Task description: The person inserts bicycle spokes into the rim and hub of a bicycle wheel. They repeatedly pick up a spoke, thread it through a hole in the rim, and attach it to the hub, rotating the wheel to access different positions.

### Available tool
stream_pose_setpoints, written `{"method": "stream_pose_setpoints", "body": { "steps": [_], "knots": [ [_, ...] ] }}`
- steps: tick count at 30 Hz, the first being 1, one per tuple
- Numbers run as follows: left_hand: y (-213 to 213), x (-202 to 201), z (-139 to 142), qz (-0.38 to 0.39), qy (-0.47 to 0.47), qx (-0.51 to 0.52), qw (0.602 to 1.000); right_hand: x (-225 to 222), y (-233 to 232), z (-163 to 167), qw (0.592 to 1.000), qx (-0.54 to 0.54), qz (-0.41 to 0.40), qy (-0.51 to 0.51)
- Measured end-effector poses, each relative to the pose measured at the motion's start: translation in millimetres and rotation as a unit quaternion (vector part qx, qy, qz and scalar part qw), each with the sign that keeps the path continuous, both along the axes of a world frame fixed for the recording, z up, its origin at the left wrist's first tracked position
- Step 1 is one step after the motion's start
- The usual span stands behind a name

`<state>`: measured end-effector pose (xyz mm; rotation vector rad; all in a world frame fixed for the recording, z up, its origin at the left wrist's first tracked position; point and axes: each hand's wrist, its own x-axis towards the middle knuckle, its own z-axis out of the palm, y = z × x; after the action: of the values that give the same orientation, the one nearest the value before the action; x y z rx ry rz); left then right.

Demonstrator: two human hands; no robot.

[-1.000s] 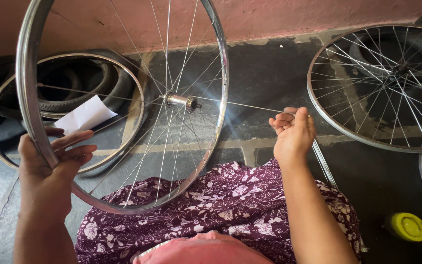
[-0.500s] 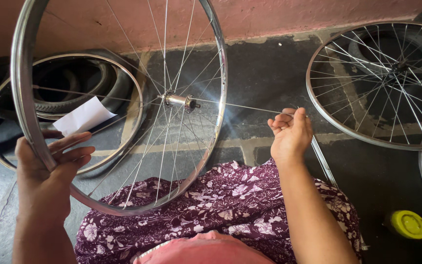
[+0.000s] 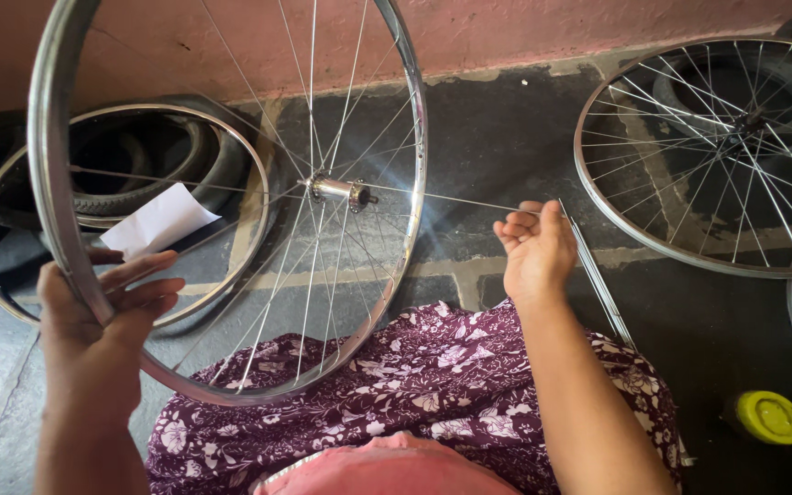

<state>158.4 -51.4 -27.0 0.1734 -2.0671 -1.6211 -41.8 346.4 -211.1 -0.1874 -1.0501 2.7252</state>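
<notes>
Soft even daylight, no hard shadows; glare on rim (image 3: 48, 174) above left grip (image 3: 107, 312); sharp focus, edges bowed.

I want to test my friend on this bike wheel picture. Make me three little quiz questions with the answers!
1. True or false: the left hand holds the rim of the upright wheel.
2. What does the right hand pinch?
A. a long thin spoke
B. a tyre
C. the yellow cap
3. Fill in: another spoked wheel lies flat on the ____, to the person's right.

Key
1. True.
2. A. The spoke runs from the fingers to the hub.
3. Floor.
</notes>
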Motion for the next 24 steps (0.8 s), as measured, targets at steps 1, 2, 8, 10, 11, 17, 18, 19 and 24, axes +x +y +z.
{"method": "stream_pose_setpoints", "body": {
  "steps": [1, 2, 8, 10, 11, 17, 18, 19, 24],
  "knots": [
    [-1, 1, 0, -0.004, 0.001, 0.001, 1.0, -2, -2, -4, 1.0, -0.01, 0.02, 0.005],
    [-1, 2, 0, -0.008, 0.003, 0.001, 1.0, -3, -5, -8, 0.999, -0.021, 0.043, 0.007],
    [-1, 14, 0, -0.038, 0.01, 0.022, 0.999, -8, -34, -35, 0.991, -0.066, 0.112, -0.009],
    [0, 21, -3, -0.039, 0.01, 0.024, 0.999, -5, -48, -35, 0.989, -0.085, 0.12, -0.01],
    [1, 26, -6, -0.037, 0.007, 0.027, 0.999, -1, -58, -34, 0.989, -0.084, 0.122, -0.016],
    [6, 47, -25, -0.053, 0.04, 0.032, 0.997, 2, -148, 1, 0.98, 0.138, 0.143, -0.003],
    [7, 50, -29, -0.048, 0.04, 0.021, 0.998, 0, -165, 9, 0.983, 0.142, 0.118, 0.008],
    [9, 52, -33, -0.047, 0.036, 0.014, 0.998, -1, -184, 16, 0.985, 0.145, 0.094, 0.019],
    [-19, 68, -42, -0.199, 0.095, -0.04, 0.975, 8, -228, 28, 0.984, 0.163, 0.063, 0.043]
  ]
}}
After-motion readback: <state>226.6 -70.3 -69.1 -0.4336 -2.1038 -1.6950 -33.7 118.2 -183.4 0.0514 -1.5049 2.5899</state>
